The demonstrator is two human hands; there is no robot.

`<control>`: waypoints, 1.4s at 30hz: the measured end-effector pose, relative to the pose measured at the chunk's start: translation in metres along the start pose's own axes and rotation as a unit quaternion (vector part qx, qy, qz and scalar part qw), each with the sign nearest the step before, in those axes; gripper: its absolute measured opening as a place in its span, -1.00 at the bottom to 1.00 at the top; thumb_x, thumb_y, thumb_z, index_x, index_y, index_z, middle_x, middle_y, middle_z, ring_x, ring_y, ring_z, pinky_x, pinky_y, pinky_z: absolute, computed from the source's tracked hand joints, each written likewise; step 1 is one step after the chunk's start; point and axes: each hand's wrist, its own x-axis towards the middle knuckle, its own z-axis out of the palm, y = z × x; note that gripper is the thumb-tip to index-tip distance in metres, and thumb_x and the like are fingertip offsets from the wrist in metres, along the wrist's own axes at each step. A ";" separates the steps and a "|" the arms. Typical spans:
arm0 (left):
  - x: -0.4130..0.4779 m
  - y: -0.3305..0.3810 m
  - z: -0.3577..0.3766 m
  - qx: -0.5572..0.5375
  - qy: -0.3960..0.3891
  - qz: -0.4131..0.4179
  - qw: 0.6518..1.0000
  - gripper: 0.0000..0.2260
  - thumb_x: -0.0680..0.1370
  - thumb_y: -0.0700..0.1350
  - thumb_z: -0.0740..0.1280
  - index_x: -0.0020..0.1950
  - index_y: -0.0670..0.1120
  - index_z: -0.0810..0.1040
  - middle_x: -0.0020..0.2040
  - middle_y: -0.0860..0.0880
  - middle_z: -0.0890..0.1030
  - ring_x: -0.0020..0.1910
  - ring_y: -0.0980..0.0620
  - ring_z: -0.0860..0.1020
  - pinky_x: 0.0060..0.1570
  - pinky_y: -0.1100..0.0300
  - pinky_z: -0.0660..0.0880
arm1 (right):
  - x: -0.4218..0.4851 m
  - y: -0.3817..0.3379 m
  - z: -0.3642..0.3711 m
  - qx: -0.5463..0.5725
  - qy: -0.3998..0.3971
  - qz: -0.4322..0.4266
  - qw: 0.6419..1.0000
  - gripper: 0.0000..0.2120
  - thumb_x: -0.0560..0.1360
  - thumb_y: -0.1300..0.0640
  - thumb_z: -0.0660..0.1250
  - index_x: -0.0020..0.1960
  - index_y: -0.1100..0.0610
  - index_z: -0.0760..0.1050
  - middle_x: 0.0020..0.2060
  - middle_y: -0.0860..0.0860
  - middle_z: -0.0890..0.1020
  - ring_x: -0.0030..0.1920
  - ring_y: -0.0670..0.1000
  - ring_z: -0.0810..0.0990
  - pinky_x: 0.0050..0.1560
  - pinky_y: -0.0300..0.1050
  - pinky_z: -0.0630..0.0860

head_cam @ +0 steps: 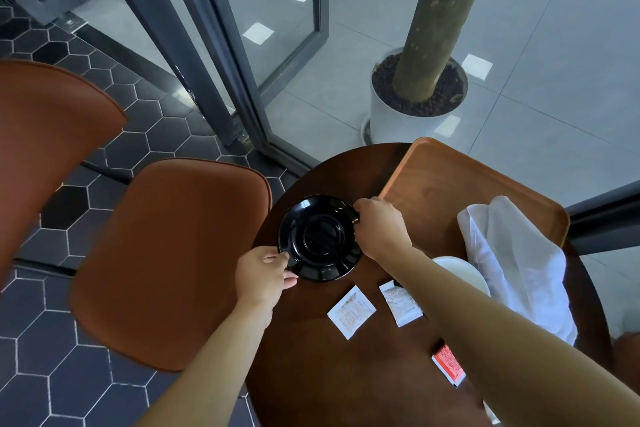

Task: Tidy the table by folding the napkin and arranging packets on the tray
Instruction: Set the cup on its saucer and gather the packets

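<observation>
A black saucer point(320, 239) sits at the left edge of the round dark table point(346, 374). My left hand point(265, 276) pinches its near-left rim and my right hand point(381, 227) grips its far-right rim. Two white packets point(351, 311) point(401, 303) lie on the table below the saucer, and a red packet point(448, 364) lies nearer me, partly under my right forearm. A crumpled white napkin point(512, 263) drapes over the near corner of the wooden tray point(436, 184) at the right.
A white dish point(464, 270) shows partly under the napkin and my arm. Two brown chairs point(166, 260) point(45, 142) stand left of the table. A white plant pot point(408, 114) and glass door frames stand beyond the table.
</observation>
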 end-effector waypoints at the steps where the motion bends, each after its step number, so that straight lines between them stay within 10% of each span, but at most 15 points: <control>1: 0.000 0.000 0.000 -0.003 -0.001 0.000 1.000 -0.88 0.57 -0.27 0.37 0.09 -0.21 0.62 0.00 -0.16 0.67 -0.25 -0.04 0.72 -0.25 0.12 0.66 | 0.000 0.000 0.000 -0.002 0.000 -0.002 1.000 -0.88 0.45 0.36 0.29 -0.12 0.16 0.46 -0.17 0.03 0.45 -0.21 0.09 0.46 -0.23 -0.11 0.36; 20: -0.004 0.003 -0.003 0.012 0.005 0.009 1.000 -0.81 0.58 -0.21 0.37 0.19 -0.17 0.58 0.04 -0.16 0.67 -0.27 -0.04 0.72 -0.22 0.08 0.67 | -0.002 0.000 0.003 0.008 0.016 -0.001 1.000 -0.82 0.51 0.29 0.32 0.09 0.15 0.57 -0.06 0.07 0.55 -0.11 0.13 0.58 -0.18 -0.12 0.43; 28: -0.031 0.009 -0.002 0.216 0.086 0.176 0.957 -0.70 0.54 -0.09 0.41 0.26 0.00 0.52 0.08 0.03 0.55 -0.16 0.19 0.56 -0.11 0.23 0.49 | -0.024 0.008 -0.016 0.035 0.047 0.006 0.998 -0.77 0.55 0.20 0.34 0.20 0.15 0.57 0.03 0.06 0.62 0.02 0.13 0.61 -0.09 -0.14 0.46; 42: -0.108 -0.002 0.077 0.260 -0.091 0.297 0.914 -0.69 0.56 -0.10 0.39 0.31 -0.01 0.55 0.06 0.07 0.57 -0.04 0.19 0.55 -0.02 0.33 0.50 | -0.126 0.088 -0.063 0.106 0.147 0.086 0.980 -0.82 0.51 0.16 0.40 0.09 0.03 0.66 -0.08 -0.05 0.72 -0.07 0.00 0.64 -0.09 -0.19 0.45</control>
